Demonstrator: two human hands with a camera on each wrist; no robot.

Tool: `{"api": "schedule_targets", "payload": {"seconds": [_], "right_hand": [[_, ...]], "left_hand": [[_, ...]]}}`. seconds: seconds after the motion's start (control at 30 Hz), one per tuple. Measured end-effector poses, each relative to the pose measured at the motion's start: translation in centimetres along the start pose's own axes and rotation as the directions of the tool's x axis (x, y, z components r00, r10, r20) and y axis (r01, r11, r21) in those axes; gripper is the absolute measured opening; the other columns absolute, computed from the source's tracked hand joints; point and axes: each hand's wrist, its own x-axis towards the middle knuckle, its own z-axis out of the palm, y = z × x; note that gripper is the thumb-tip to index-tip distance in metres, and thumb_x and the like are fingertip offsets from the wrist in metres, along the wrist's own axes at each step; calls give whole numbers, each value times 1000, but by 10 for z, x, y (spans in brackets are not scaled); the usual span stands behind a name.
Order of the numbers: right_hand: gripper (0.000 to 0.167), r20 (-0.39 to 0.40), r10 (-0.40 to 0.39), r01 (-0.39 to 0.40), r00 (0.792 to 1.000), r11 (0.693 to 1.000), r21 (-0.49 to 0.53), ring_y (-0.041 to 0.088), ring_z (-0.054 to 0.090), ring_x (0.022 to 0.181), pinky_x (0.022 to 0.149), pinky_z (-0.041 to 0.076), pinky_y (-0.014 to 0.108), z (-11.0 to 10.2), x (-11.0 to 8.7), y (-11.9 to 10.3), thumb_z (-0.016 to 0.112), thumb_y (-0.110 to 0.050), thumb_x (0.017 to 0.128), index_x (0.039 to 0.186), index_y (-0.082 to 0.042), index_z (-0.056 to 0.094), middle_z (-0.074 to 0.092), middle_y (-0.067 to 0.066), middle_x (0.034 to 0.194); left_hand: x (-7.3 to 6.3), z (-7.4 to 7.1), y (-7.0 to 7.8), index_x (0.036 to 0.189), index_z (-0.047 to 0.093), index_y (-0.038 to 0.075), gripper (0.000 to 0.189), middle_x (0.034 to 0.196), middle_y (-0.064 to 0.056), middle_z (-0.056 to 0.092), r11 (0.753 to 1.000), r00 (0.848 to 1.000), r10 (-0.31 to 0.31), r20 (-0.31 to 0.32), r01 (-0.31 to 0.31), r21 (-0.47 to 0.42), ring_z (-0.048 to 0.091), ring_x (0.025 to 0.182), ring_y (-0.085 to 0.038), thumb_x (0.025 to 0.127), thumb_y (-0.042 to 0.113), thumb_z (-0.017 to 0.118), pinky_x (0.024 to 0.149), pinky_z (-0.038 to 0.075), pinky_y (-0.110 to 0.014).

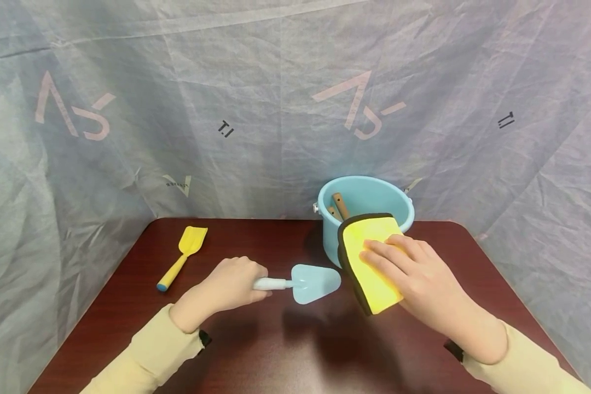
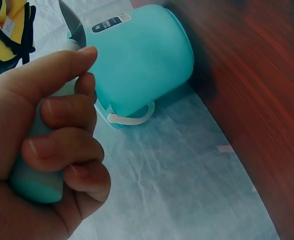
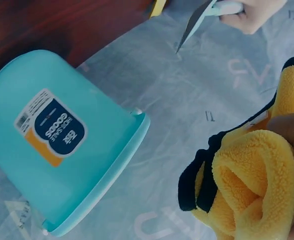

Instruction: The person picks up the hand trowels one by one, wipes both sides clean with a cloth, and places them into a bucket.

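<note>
My left hand (image 1: 233, 284) grips the pale handle of a small light-blue trowel (image 1: 316, 283), its blade pointing right above the table. In the left wrist view the fingers curl round the handle (image 2: 37, 182). My right hand (image 1: 418, 279) holds a folded yellow cloth (image 1: 371, 257) with a dark border, raised in front of a light-blue bucket (image 1: 331, 241). In the right wrist view the cloth (image 3: 256, 180) is bunched in the fingers, apart from the bucket (image 3: 82, 135). Two brown handles (image 1: 341, 205) stick up inside the bucket; their lower parts are hidden.
A yellow toy shovel (image 1: 182, 257) with a blue handle end lies at the table's left side. The dark red-brown table (image 1: 276, 339) ends at a grey printed sheet (image 1: 256, 164) hanging behind and at both sides.
</note>
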Motion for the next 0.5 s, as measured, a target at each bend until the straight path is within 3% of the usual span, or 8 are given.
{"api": "schedule_targets", "payload": {"seconds": [0.5], "right_hand": [[37,6,-34,34,999,999,10,33,57,88,65,40,41,16,7,-14,35,-7,93,107,-9,69,68,6,108]], "left_hand": [[7,1,10,67,62,21,20,55,12,47,999,1000,26,-14,-26,18,40,51,-8,76,33,75,44,33,-25]]}}
